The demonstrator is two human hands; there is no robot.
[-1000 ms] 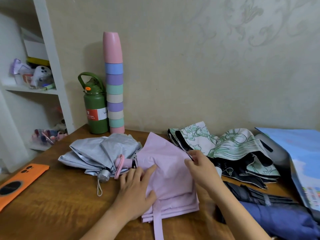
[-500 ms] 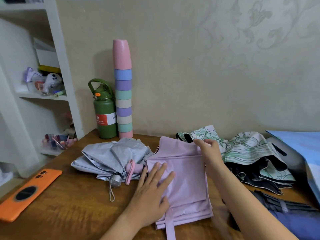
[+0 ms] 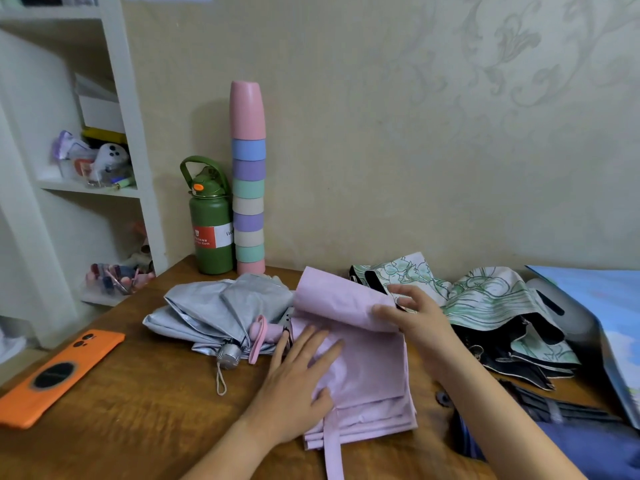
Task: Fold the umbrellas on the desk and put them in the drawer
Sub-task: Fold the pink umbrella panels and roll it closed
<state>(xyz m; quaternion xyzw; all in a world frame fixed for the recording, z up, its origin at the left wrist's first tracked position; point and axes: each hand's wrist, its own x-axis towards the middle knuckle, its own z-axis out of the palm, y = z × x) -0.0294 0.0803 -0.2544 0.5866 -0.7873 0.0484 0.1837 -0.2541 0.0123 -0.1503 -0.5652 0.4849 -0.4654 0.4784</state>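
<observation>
A pale pink umbrella [image 3: 370, 368] lies flattened on the wooden desk [image 3: 138, 420], its pink handle pointing left. My left hand [image 3: 298, 379] presses flat on its folded panels. My right hand [image 3: 412, 317] holds the far flap's edge between thumb and fingers and curls it over toward me. A silver-grey umbrella [image 3: 221, 310] lies loosely collapsed to the left. A green-and-white patterned umbrella with black lining [image 3: 485, 306] sprawls to the right. A dark blue umbrella [image 3: 561, 438] lies at the lower right.
A green bottle [image 3: 210, 230] and a tall stack of pastel cups [image 3: 248, 188] stand against the wall. An orange phone [image 3: 59, 370] lies at the desk's left edge. A white shelf unit [image 3: 69, 168] stands left. A blue board [image 3: 609, 323] leans at the right.
My right hand has lifted the pink umbrella's far flap and rolled it over toward me. My left hand has stayed pressed on the fabric.
</observation>
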